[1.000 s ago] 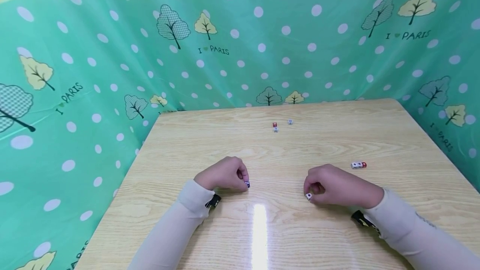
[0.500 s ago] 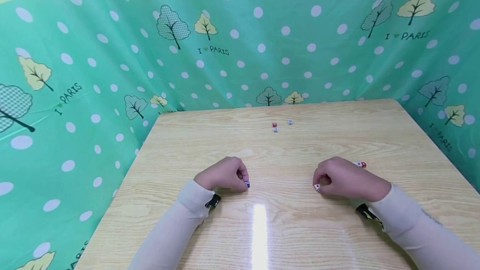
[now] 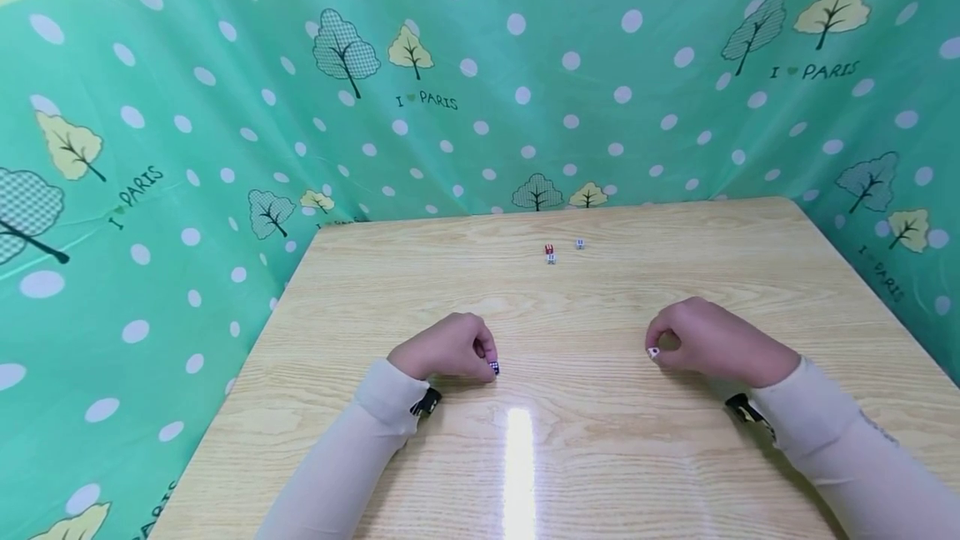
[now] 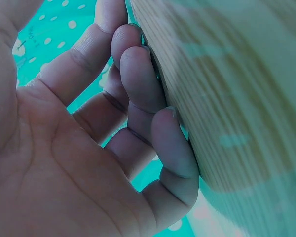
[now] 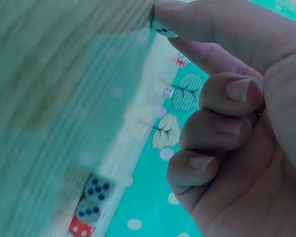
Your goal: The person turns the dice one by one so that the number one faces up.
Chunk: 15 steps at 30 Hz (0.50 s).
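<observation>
I see left hand (image 3: pixel 448 348) pinching dark die (image 3: pixel 494 367), right hand (image 3: pixel 708 342) pinching white die (image 3: pixel 653 352) right of dark die. 3-dice row (image 5: pixel 91 203), touching, sits right of dark die; 3 loose dice (image 3: pixel 551 259) lie beyond it. I'd judge partway: row formed, 2 held dice unplaced.

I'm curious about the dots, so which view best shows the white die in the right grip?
The right wrist view: the white die looks largest there, partly covered but with dark dots visible. The head view shows it tiny; the left wrist view doesn't.
</observation>
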Tool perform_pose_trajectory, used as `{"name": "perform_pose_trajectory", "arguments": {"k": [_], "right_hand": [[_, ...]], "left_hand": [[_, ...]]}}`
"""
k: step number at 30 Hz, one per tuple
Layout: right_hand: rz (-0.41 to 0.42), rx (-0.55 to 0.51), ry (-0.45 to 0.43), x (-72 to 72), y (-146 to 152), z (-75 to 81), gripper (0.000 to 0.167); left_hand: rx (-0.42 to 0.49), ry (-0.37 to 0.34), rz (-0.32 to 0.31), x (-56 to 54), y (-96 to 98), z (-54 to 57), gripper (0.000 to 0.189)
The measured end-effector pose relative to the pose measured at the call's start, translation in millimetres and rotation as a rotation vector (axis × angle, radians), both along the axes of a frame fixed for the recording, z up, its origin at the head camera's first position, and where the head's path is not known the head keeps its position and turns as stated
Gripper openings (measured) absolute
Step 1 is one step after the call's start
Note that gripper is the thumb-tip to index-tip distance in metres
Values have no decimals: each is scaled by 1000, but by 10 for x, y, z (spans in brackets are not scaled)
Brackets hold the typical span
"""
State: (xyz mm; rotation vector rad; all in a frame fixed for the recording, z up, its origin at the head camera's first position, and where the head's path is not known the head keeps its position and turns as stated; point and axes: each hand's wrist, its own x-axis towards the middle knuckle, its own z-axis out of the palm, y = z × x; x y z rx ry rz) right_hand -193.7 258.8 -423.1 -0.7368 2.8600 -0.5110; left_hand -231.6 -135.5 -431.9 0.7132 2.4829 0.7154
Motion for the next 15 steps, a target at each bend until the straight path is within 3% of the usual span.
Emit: {"name": "perform_pose_trajectory", "arguments": {"k": [8,15], "right_hand": [[-44,-10,-8,-75,164,-2,13],[-62,6,48,-92,222,-22,15]], "left_hand": [[10,5,-7,2,3,2,12],[7,3,-9,-4,2,-11,12]]}}
